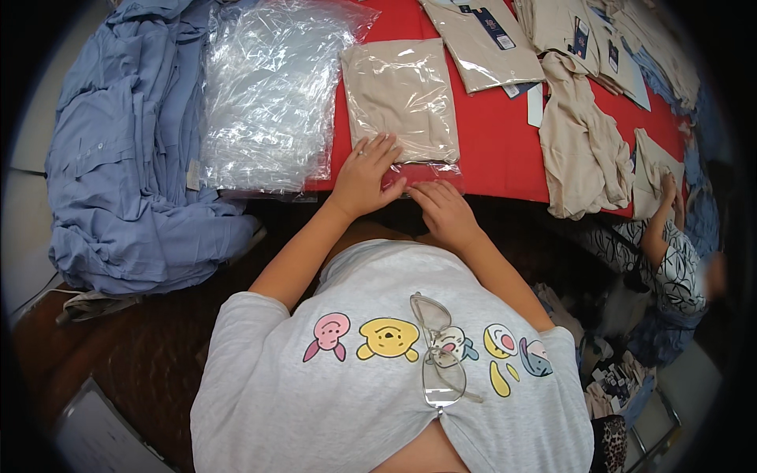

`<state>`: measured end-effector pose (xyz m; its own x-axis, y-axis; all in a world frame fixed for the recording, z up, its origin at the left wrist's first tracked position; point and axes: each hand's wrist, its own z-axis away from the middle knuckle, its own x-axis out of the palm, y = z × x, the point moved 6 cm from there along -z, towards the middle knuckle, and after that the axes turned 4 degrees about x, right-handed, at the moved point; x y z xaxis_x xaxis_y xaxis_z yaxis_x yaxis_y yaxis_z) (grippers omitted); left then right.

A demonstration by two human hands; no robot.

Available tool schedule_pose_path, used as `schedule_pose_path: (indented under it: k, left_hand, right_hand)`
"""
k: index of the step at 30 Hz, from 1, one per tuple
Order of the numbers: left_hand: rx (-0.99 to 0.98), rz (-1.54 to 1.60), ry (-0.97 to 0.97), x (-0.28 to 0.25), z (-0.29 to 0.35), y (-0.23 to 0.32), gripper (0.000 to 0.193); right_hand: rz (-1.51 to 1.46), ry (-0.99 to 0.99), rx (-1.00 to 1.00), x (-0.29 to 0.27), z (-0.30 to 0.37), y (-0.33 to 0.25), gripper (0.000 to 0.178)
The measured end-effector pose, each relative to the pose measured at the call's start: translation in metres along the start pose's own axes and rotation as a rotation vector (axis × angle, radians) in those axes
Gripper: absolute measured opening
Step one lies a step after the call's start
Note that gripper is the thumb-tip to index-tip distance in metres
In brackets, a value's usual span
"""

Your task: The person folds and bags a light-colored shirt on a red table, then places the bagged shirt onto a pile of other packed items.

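A folded beige garment (402, 91) lies in a clear plastic bag on a red-covered table. My left hand (364, 175) rests palm down on the bag's lower left part, fingers stretched out and thumb apart. At the bag's near edge, my right hand (446, 206) has its fingers bent over the clear plastic flap (430, 169), which extends past the garment; its thumb is largely hidden. The fingertips of the two hands almost meet there. Left of the bagged garment lies a stack of clear plastic bags (264, 98), shiny and wrinkled.
Blue garments (130, 158) are heaped at the left. Tagged, folded beige garments (485, 47) lie at the back right, near a loose beige garment (579, 142). Another person's hand (669, 193) touches beige cloth at the far right. Eyeglasses (441, 355) hang from my shirt.
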<state>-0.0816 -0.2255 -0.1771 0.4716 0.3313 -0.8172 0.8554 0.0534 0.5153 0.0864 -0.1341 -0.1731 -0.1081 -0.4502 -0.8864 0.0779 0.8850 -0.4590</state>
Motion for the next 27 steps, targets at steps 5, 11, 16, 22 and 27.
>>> schedule_pose_path:
  k: [5,11,16,22,27]
  left_hand:
    - [0.033,-0.234,0.220,-0.017,-0.102,-0.007,0.069]
    - [-0.098,-0.332,0.224,0.030,-0.117,-0.066,0.079]
    - [-0.147,-0.370,0.151,0.031,-0.115,-0.070,0.089]
    - [0.112,-0.221,0.039,0.018,-0.085,-0.057,0.077]
    - [0.213,-0.325,-0.130,0.023,-0.033,-0.058,0.071]
  right_hand:
    - [-0.034,0.202,0.127,-0.032,-0.017,0.015,0.064]
    - [0.101,0.101,0.181,-0.018,-0.039,0.066,0.072]
    - [0.091,0.166,0.151,-0.021,-0.038,0.040,0.062]
    - [-0.161,0.045,-0.027,0.026,-0.052,-0.018,0.036]
    - [-0.214,0.171,0.005,0.039,-0.076,-0.035,0.025]
